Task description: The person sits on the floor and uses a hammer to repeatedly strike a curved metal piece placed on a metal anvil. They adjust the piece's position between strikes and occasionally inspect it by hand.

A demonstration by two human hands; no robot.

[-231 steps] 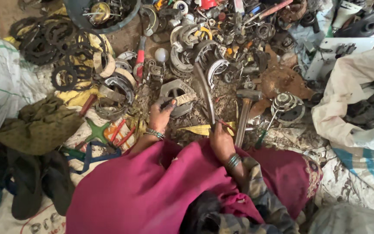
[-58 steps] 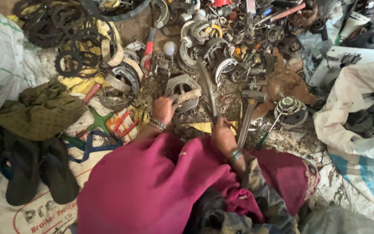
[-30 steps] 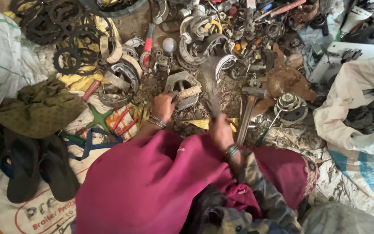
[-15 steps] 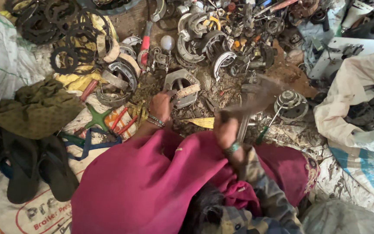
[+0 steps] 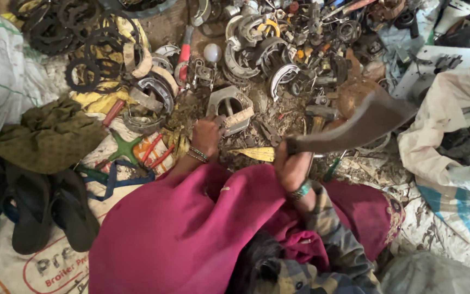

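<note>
Ground: packed dirt strewn with metal scrap, printed woven sacks spread over it to the near left of the bracket.
Landmark: grey metal bracket, lying in the dirt at centre.
Left hand: fingers pressed down on the bracket's near edge, pinning it.
Right hand: fist wrapped tight round the grip of a broad blade (blurred), raised to the right of the bracket, slanting up and away.
Beyond bracket: curved brake shoes, bearings, small parts.
Far left of bracket: black rings on yellow cloth.
Near left: dark sandals, olive cloth.
Right: pale sacks.
</note>
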